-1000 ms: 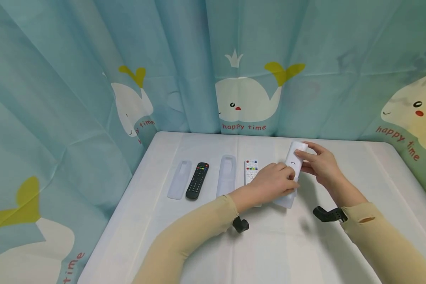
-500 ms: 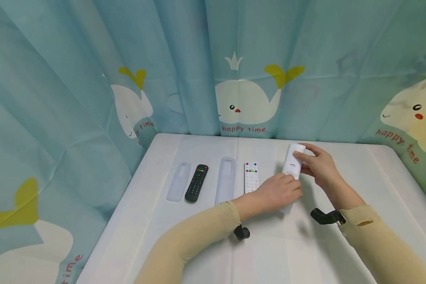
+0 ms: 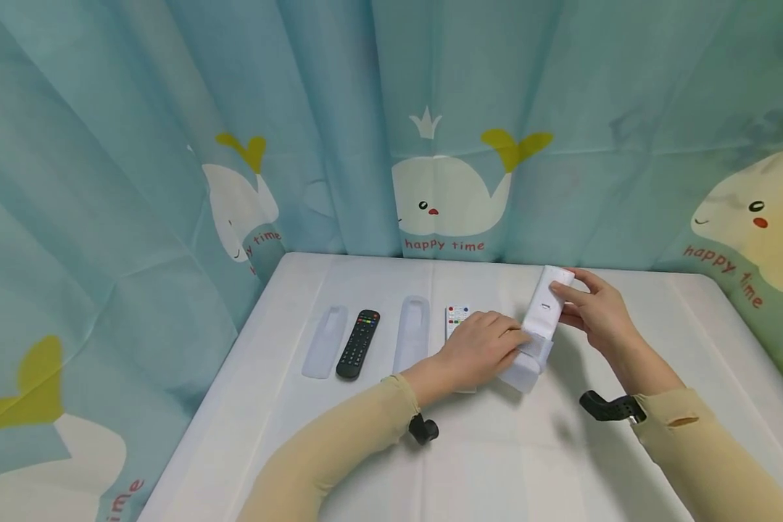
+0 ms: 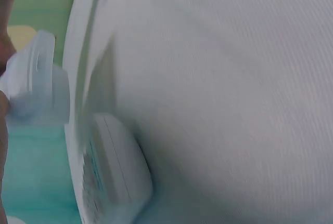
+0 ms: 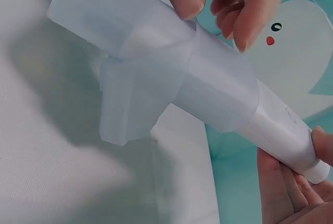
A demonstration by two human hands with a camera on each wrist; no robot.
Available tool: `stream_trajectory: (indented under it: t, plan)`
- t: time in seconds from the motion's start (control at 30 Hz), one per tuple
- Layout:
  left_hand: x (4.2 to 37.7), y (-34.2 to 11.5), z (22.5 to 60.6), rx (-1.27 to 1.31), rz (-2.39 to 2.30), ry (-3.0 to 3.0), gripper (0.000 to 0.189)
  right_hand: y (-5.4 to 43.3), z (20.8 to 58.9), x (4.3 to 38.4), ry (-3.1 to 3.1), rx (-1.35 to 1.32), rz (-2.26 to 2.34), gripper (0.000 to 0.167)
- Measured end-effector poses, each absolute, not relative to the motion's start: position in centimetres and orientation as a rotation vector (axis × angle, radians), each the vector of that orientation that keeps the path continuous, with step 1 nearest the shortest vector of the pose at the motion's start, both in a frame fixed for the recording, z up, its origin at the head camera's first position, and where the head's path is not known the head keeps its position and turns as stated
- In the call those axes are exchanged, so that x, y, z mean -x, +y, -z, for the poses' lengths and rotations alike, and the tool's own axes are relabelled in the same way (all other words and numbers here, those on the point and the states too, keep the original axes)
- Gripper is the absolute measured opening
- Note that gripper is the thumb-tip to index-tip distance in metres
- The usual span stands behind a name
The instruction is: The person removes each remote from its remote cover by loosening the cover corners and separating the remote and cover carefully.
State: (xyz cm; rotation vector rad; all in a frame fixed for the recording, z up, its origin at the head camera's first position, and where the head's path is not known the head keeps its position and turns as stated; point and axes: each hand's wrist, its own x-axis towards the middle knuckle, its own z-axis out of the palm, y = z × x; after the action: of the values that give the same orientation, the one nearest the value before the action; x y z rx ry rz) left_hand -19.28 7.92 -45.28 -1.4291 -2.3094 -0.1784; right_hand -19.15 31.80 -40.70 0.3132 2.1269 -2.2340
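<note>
My right hand (image 3: 598,313) grips the far end of a white remote control (image 3: 548,301), thumb on its back face, holding it tilted above the table. A translucent silicone remote cover (image 3: 525,370) wraps the near part of that remote, and a loose flap of it sticks out underneath in the right wrist view. My left hand (image 3: 479,349) is beside the cover, its fingertips right at the cover's edge. In the right wrist view the left thumb (image 5: 188,3) touches the cover's upper side, with the other fingers loosely bent and apart from it.
On the table (image 3: 496,464), left to right, lie a translucent cover (image 3: 325,344), a black remote (image 3: 357,344), a second translucent cover (image 3: 412,330) and a white remote (image 3: 457,315) partly behind the left hand. A whale-print curtain (image 3: 339,145) hangs behind.
My left hand has drawn back leftward from the covered remote, its fingers loosening from the cover. The remote, with the cover around its near part, has shifted slightly right in the right hand.
</note>
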Motion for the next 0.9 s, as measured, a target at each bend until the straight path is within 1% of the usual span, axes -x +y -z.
stream_trajectory:
  t: [0.2, 0.53, 0.67, 0.9]
  plan:
    - [20.1, 7.0, 45.6, 1.338, 0.187, -2.36, 0.028, 31.7, 40.5, 19.2, 2.099, -0.348, 2.254, 0.064]
    - [20.4, 6.7, 46.0, 1.247, 0.221, -2.314, 0.011, 31.3, 39.9, 19.3, 2.07, -0.423, 2.284, 0.081]
    - [20.3, 7.0, 46.3, 1.206, 0.208, -2.315, 0.007, 31.2, 40.0, 19.4, 2.066, -0.432, 2.286, 0.078]
    - [19.9, 7.5, 46.4, 1.14, 0.222, -2.392, 0.008, 31.0, 40.2, 19.4, 2.054, -0.451, 2.306, 0.069]
